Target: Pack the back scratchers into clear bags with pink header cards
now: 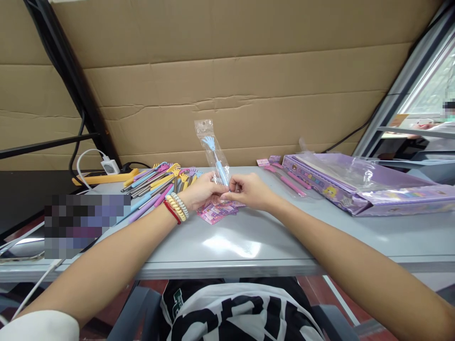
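A light blue back scratcher [222, 173] with a hand-shaped head stands tilted inside a transparent plastic bag [204, 127]. My left hand [201, 192] grips the bag's lower end from the left, thumb pointing right. From the other side, my right hand [251, 190] pinches the same bottom end with curled fingers. Under my hands lie several pink printed cards [216, 213], partly covered. Left of them is a heap of loose back scratchers [156, 182] in blue, yellow, purple and pink. Two bagged pink back scratchers [289, 183] with header cards rest to the right.
A purple printed box [343, 192] with plastic film on it takes up the right of the grey table [284, 251]. Cardboard [241, 80] walls the back. A white charger [110, 166] with cables sits at left, near a blurred-out object. Another person is partly visible far right.
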`<state>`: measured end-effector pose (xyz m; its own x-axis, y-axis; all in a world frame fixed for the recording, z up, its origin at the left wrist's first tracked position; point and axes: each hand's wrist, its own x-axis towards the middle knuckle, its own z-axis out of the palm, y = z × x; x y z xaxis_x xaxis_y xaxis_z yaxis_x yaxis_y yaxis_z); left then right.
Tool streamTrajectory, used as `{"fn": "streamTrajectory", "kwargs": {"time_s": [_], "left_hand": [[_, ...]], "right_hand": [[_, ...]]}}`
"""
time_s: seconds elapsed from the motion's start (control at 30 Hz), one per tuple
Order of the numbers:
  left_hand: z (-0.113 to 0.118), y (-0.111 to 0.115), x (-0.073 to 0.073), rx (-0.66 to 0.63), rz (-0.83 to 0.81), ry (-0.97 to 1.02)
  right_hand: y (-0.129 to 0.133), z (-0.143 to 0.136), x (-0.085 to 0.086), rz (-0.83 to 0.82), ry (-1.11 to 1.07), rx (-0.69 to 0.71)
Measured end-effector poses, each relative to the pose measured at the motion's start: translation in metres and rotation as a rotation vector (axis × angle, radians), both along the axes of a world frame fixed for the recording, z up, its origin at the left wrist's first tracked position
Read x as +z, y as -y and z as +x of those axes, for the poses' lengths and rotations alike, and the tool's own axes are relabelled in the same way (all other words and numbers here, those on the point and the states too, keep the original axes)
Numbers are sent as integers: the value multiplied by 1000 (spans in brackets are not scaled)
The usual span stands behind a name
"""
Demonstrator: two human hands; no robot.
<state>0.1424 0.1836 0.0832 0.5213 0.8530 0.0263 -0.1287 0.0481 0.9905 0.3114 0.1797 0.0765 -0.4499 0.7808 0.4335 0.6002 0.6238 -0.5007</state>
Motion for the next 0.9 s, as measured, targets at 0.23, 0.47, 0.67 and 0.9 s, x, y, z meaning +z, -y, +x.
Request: {"fn": "streamTrajectory", "kwargs": {"time_s": [0.23, 0.47, 0.67, 0.9], "left_hand": [[-17, -19, 9, 353, 197, -24], [-46, -49, 2, 630, 441, -436], [-43, -49, -1, 540, 559, -514], [-62, -32, 23, -58, 208, -363]], "right_hand": [[-5, 6, -5, 11, -176, -41], [-13, 0, -21, -62, 309, 160], [-11, -5, -18, -65, 235, 95], [-17, 26, 7, 116, 29, -17]]}}
